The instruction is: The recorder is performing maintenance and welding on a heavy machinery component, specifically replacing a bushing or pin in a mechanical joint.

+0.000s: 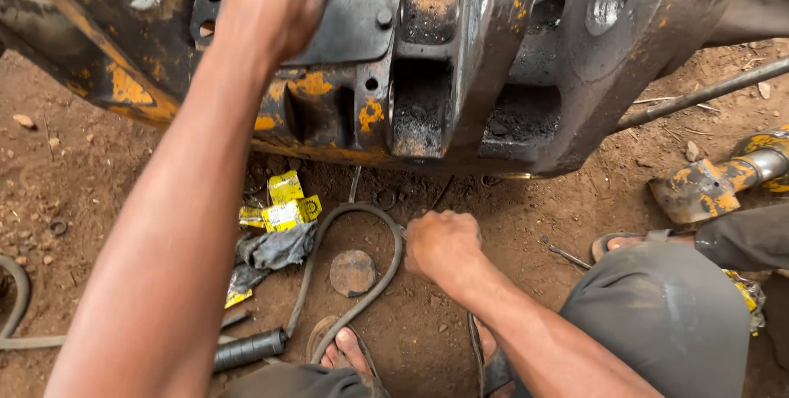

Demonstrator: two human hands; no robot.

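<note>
The left hand [275, 0] lies spread, fingers wide, on the greasy, chipped yellow casting [460, 61]. The right hand [442, 243], fisted, grips a curved rubber hose [362, 299] on loose dirt [509, 217] just below the casting's lower edge.

The setting is outdoors, on bare reddish-brown dirt ground [526, 225] scattered with small stones [692, 150] and dry twigs. Daylight is even and soft, with a dark shadow pooled on the soil beneath the overhanging machinery. The earth looks packed and dusty, darker and oil-stained in patches. No walls, windows or furniture appear anywhere in view.
</note>
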